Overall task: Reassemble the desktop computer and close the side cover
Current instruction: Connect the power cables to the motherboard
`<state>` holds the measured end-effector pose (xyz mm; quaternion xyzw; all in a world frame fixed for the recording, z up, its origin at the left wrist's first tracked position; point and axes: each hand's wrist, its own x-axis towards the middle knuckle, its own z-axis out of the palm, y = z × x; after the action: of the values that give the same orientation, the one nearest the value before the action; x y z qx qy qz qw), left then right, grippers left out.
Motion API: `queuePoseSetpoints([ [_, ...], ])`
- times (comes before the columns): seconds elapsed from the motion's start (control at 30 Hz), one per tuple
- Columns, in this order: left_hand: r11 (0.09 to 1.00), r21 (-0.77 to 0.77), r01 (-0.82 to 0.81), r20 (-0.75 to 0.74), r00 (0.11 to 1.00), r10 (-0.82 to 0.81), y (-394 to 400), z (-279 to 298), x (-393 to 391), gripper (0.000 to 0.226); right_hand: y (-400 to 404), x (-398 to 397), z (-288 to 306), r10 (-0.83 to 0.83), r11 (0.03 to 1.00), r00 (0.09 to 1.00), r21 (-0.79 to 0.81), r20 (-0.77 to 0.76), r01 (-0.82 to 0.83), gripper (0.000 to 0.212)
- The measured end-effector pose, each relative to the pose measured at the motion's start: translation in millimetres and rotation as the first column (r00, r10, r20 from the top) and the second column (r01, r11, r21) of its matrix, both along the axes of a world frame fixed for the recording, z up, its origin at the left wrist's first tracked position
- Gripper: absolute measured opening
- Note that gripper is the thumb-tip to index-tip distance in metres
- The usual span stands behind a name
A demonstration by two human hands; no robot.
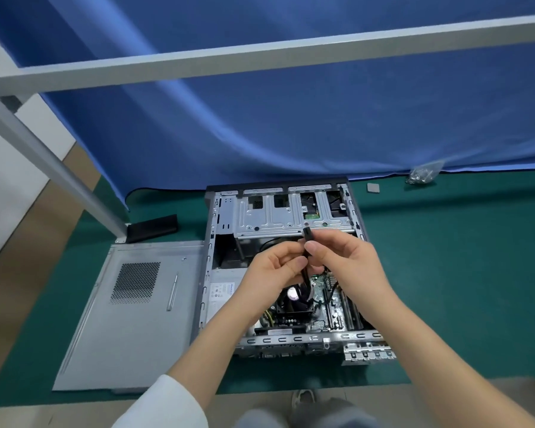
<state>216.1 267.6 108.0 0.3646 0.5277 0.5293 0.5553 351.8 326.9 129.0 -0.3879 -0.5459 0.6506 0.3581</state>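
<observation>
So the black cable plug [307,233] sits upright above the open computer case [286,270], its long axis pointing up toward the drive cage [294,216] just beyond. Right hand [349,267] pinches it below the tip; left hand [275,270] pinches the cable lower down. Side cover [130,310] lies on the tabletop [460,273], left of the case.

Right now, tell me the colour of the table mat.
Dark green mat, clearest in the head view.
</observation>
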Motion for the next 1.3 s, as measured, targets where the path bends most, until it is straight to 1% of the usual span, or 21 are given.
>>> queuePoseSetpoints([
  [0.07, 1.000, -0.015, 0.022, -0.097, 0.995, -0.023, 2, -6, 6, 0.016, 3, 7, -5, 0.008, 0.999, 0.999, -0.034, -0.052, -0.010, 0.019],
  [0.1, 0.999, -0.019, 0.031, -0.231, 0.972, -0.035, 3, -11, 6, 0.013, 4, 11, -7, 0.005, 0.998, 0.997, -0.058, -0.080, -0.010, 0.018],
  [0.13, 0.999, -0.031, 0.038, -0.434, 0.900, -0.048, 4, -19, 3, 0.010, 6, 14, -10, -0.004, 0.996, 0.995, -0.085, -0.096, -0.005, 0.018],
  [0.17, 0.997, -0.057, 0.046, -0.646, 0.760, -0.072, 5, -28, -1, 0.012, 8, 18, -14, -0.022, 0.993, 0.994, -0.119, -0.103, 0.010, 0.018],
  [0.2, 0.995, -0.095, 0.044, -0.815, 0.570, -0.103, 5, -37, -6, 0.021, 10, 22, -17, -0.048, 0.987, 0.994, -0.160, -0.103, 0.031, 0.018],
  [0.23, 0.989, -0.146, 0.022, -0.908, 0.394, -0.143, 4, -46, -12, 0.030, 11, 25, -21, -0.072, 0.980, 0.993, -0.192, -0.093, 0.053, 0.018],
  [0.27, 0.977, -0.212, -0.019, -0.947, 0.249, -0.201, 4, -56, -17, 0.038, 11, 29, -25, -0.084, 0.976, 0.994, -0.206, -0.071, 0.067, 0.018],
  [0.33, 0.922, -0.372, -0.104, -0.928, 0.008, -0.373, 7, -73, -23, 0.050, 12, 36, -34, -0.076, 0.978, 0.997, -0.198, -0.021, 0.070, 0.016],
  [0.4, 0.865, -0.483, -0.136, -0.860, -0.113, -0.498, 14, -86, -23, 0.059, 11, 41, -39, -0.050, 0.983, 0.999, -0.178, -0.001, 0.049, 0.015],
  [0.47, 0.855, -0.507, -0.110, -0.847, -0.123, -0.517, 22, -93, -22, 0.058, 12, 45, -43, -0.006, 0.990, 1.000, -0.144, -0.021, 0.003, 0.019],
  [0.53, 0.883, -0.467, -0.042, -0.877, -0.108, -0.469, 27, -96, -23, 0.042, 12, 49, -45, 0.032, 0.991, 0.996, -0.127, -0.081, -0.042, 0.028],
  [0.63, 0.895, -0.430, 0.117, -0.893, -0.202, -0.403, 22, -96, -32, 0.025, 13, 54, -47, 0.025, 0.995, 0.990, -0.090, -0.137, -0.037, 0.041],
  [0.7, 0.869, -0.444, 0.217, -0.878, -0.299, -0.373, 15, -98, -43, 0.028, 16, 56, -48, -0.002, 0.988, 0.976, -0.151, -0.219, -0.032, 0.041],
  [0.73, 0.861, -0.445, 0.247, -0.876, -0.320, -0.361, 11, -98, -48, 0.031, 19, 55, -48, -0.019, 0.978, 0.966, -0.206, -0.260, -0.037, 0.039],
  [0.8, 0.863, -0.425, 0.275, -0.894, -0.277, -0.352, 5, -99, -58, 0.036, 23, 52, -48, -0.012, 0.970, 0.968, -0.239, -0.250, -0.050, 0.035],
  [0.93, 0.923, -0.292, 0.252, -0.952, -0.171, -0.254, 1, -105, -59, 0.050, 30, 28, -64, 0.175, 0.977, 0.984, -0.131, 0.019, -0.171, 0.028],
  [1.0, 0.932, -0.282, 0.228, -0.954, -0.167, -0.248, 1, -108, -58, 0.053, 33, 9, -83, 0.191, 0.982, 0.960, -0.050, 0.204, -0.185, 0.026],
  [1.07, 0.923, -0.315, 0.223, -0.942, -0.190, -0.275, 1, -110, -60, 0.054, 38, -11, -104, 0.134, 0.975, 0.895, 0.106, 0.425, -0.196, 0.019],
  [1.13, 0.919, -0.327, 0.220, -0.938, -0.192, -0.287, 2, -111, -61, 0.054, 44, -29, -126, 0.099, 0.936, 0.789, 0.212, 0.606, -0.280, 0.018],
  [1.2, 0.924, -0.312, 0.221, -0.944, -0.179, -0.276, 3, -113, -62, 0.053, 51, -45, -147, 0.099, 0.925, 0.702, 0.194, 0.705, -0.325, 0.022],
  [1.3, 0.933, -0.286, 0.217, -0.954, -0.154, -0.257, 3, -115, -63, 0.052, 59, -61, -165, 0.080, 0.956, 0.675, 0.135, 0.734, -0.260, 0.022],
])
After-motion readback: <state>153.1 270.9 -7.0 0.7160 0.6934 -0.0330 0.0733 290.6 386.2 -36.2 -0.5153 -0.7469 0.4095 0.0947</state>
